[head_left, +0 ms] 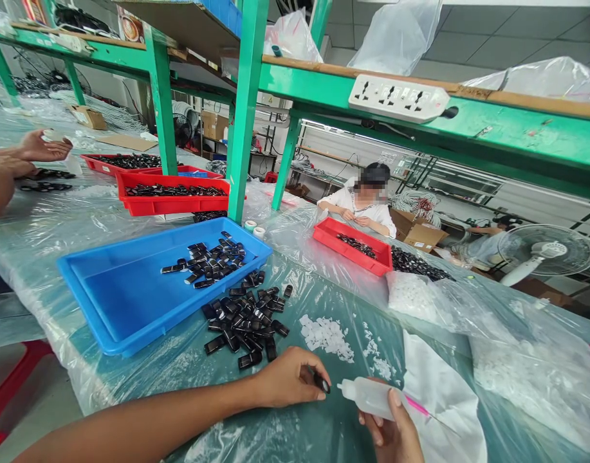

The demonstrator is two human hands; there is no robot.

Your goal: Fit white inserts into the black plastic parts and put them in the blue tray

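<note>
Between the thumb and fingers of my left hand (295,379) is a small black plastic piece (322,384), its end turned to the right. My right hand (396,424) grips a white squeeze bottle (372,397), whose nozzle points left at the black piece, a small gap apart. A pink-handled thin tool (417,405) shows just beyond the bottle, above a white cloth (442,392); whether my right hand also holds it I cannot tell. Beyond my left hand lies a pile of black pieces (246,318). Small white bits (327,335) are scattered beside the pile.
A blue tray (130,296) holds more black pieces. Red trays (174,204) stand farther back. Across the table sits a person (359,199) behind another red tray (343,247); another person's hands (44,146) are at left. A green post (246,116) rises mid-table. Plastic bags (531,366) lie right.
</note>
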